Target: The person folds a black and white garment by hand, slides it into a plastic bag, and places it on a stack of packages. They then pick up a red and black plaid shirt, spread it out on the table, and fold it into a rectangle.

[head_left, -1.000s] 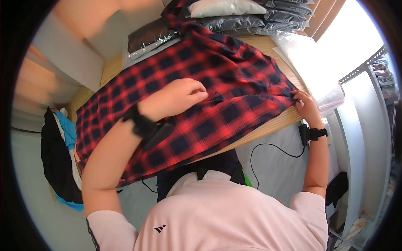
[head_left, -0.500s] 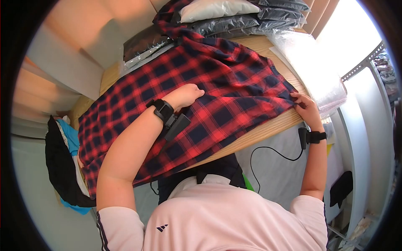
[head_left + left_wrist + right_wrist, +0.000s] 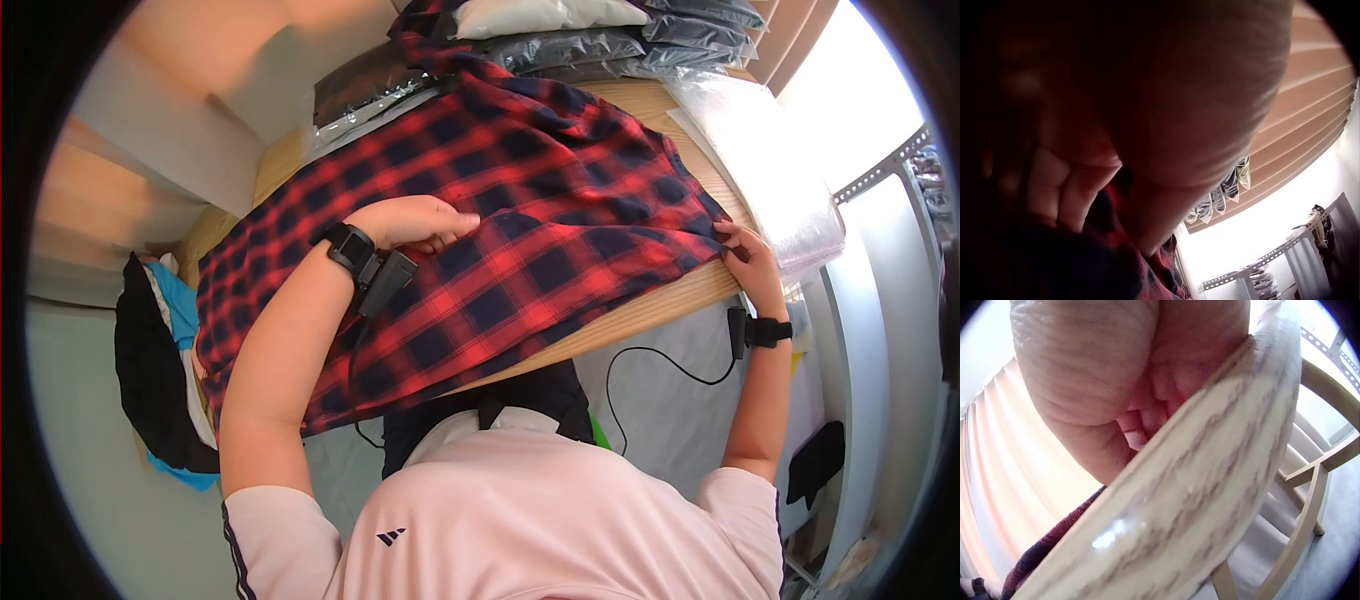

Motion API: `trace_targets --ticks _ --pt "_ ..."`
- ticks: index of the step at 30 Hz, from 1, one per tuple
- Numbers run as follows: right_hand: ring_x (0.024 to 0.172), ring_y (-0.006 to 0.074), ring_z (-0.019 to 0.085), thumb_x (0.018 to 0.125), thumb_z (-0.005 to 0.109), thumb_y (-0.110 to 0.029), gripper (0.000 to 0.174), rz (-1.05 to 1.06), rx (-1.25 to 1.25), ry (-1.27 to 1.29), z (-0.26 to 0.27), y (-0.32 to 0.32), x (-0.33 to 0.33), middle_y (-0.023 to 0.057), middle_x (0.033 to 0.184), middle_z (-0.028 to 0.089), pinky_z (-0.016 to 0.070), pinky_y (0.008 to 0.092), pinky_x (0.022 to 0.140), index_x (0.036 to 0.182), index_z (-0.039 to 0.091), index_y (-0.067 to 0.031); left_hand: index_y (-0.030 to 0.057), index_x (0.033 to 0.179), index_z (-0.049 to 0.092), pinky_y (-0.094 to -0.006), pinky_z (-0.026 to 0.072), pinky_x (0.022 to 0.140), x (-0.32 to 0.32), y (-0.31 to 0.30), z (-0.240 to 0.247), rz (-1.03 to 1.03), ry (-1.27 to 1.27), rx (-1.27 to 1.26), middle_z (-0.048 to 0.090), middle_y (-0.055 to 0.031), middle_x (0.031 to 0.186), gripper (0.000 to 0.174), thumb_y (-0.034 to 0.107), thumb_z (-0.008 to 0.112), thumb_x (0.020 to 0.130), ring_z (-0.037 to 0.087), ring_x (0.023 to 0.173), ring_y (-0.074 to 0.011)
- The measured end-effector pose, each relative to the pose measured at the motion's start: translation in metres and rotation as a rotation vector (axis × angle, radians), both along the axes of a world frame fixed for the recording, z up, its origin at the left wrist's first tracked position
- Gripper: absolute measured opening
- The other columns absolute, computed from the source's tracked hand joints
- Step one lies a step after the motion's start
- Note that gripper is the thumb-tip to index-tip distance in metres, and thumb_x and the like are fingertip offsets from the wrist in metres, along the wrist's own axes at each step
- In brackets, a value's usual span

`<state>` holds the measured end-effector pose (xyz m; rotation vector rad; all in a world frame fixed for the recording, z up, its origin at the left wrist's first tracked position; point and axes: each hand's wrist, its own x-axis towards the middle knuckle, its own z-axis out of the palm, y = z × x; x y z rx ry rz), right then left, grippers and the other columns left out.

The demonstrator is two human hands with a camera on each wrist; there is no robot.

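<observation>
A red and navy plaid shirt [image 3: 530, 265] lies spread over the wooden table [image 3: 690, 290], with one part trailing back toward the stacked bags. My left hand [image 3: 415, 222] is at the shirt's middle, its fingers curled in and its thumb pointing right, gripping a raised fold. In the left wrist view, the thumb and bent fingers [image 3: 1075, 194] meet the plaid cloth, much of it in shadow. At the table's right end, my right hand [image 3: 752, 262] pinches the shirt's edge between thumb and fingers. The right wrist view shows that hand at the table edge [image 3: 1191, 481], its fingertips partly hidden.
Plastic-wrapped garments [image 3: 580, 50] are stacked at the back, and a dark packet [image 3: 370, 90] lies left of them. Clear plastic sleeves [image 3: 770, 160] cover the right back. Black and blue clothes [image 3: 160, 370] hang at the left. A cable [image 3: 660, 350] loops below the right wrist.
My left hand has moved right, then back left along the shirt, with its fingers now curled into a fold. My right hand stays at the shirt's right edge. The head view has shifted slightly.
</observation>
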<state>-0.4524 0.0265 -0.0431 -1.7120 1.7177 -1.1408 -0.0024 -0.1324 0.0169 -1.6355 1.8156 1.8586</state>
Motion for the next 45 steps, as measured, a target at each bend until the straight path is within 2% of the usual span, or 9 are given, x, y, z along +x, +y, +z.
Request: trace_targets --ticks 2,4,12,19,26,29,32,40,45 --pt "0.109 0.0215 0.057 0.072 0.052 0.010 0.009 0.002 -0.008 0.012 0.001 0.000 0.001 0.0102 0.112 0.063 0.0435 0.0300 0.092 0.078 0.052 0.0036 0.0046 0.100 0.063 -0.0225 0.0410 0.062 0.012 0.001 0.003 -0.324 -0.088 -0.140 0.057 0.0015 0.078 0.030 0.032 0.059 0.089 0.050 0.067 -0.0087" --pt "0.110 0.0233 0.056 0.072 0.051 0.010 0.010 -0.011 -0.009 0.066 0.001 0.000 0.001 0.0109 0.112 0.063 0.0428 0.0309 0.093 0.080 0.052 0.0035 0.0041 0.099 0.062 -0.0238 0.0445 0.066 0.017 0.004 0.003 -0.298 -0.079 -0.144 0.059 -0.0009 0.082 0.027 0.027 0.062 0.087 0.054 0.071 -0.0099" --pt "0.113 0.0222 0.054 0.075 0.048 0.010 0.011 0.003 0.037 0.058 -0.009 -0.002 -0.008 0.0115 0.117 0.061 0.0412 0.0301 0.094 0.084 0.050 0.0039 0.0021 0.096 0.058 -0.0244 0.0454 0.074 0.125 0.056 0.072 0.018 -0.011 -0.843 0.058 -0.0013 0.087 0.016 0.017 0.053 0.092 0.055 0.083 -0.0089" --pt "0.123 0.0235 0.046 0.075 0.042 0.014 0.033 0.059 0.077 0.121 -0.024 -0.001 -0.027 0.0126 0.127 0.053 0.0346 0.0326 0.103 0.105 0.051 0.0018 0.0016 0.100 0.057 -0.0225 0.0419 0.073 0.285 0.184 0.074 0.474 -0.314 -0.807 0.057 -0.0008 0.085 0.019 0.018 0.055 0.091 0.052 0.081 -0.0078" --pt "0.129 0.0297 0.040 0.074 0.047 0.013 0.053 0.149 -0.149 0.469 0.047 0.005 0.157 0.0145 0.132 0.048 0.0320 0.0385 0.106 0.125 0.049 -0.0039 0.0035 0.109 0.057 -0.0304 0.0447 0.085 0.269 0.245 0.018 0.712 -0.249 -0.819 0.060 -0.0077 0.106 0.024 0.013 0.057 0.086 0.057 0.096 -0.0181" --pt "0.132 0.0326 0.034 0.077 0.058 0.000 0.052 0.322 -0.114 0.614 0.062 0.002 0.263 0.0108 0.138 0.044 0.0203 0.0507 0.109 0.127 0.049 -0.0116 0.0060 0.114 0.058 -0.0416 0.0323 0.103 0.228 0.231 0.006 0.307 -0.297 -1.132 0.051 -0.0157 0.129 0.030 0.012 0.056 0.084 0.041 0.125 -0.0365" --pt "0.136 0.0331 0.024 0.074 0.069 -0.016 0.070 0.452 0.026 0.694 0.063 0.000 0.318 0.0110 0.146 0.031 0.0166 0.0547 0.109 0.137 0.040 -0.0215 0.0128 0.133 0.046 -0.0506 0.0216 0.108 0.201 0.222 -0.002 0.037 -0.388 -0.983 0.033 -0.0153 0.145 0.050 0.027 0.057 0.086 0.025 0.136 -0.0368" --pt "0.136 0.0341 0.025 0.077 0.061 -0.054 0.075 0.167 0.063 0.920 0.018 -0.016 0.276 0.0105 0.147 0.029 0.0167 0.0601 0.106 0.141 0.035 -0.0239 0.0169 0.144 0.027 -0.0600 0.0118 0.107 0.208 0.226 -0.016 0.020 -0.591 -0.747 0.014 -0.0093 0.153 0.070 0.041 0.057 0.086 0.007 0.140 -0.0363" --pt "0.138 0.0356 0.020 0.081 0.056 -0.056 0.074 0.066 0.208 0.774 0.014 -0.014 0.238 0.0142 0.148 0.027 0.0138 0.0599 0.107 0.143 0.031 -0.0222 0.0136 0.145 0.025 -0.0625 0.0037 0.106 0.210 0.226 -0.018 0.036 -0.521 -0.710 0.010 -0.0086 0.154 0.076 0.035 0.061 0.082 0.002 0.140 -0.0392"
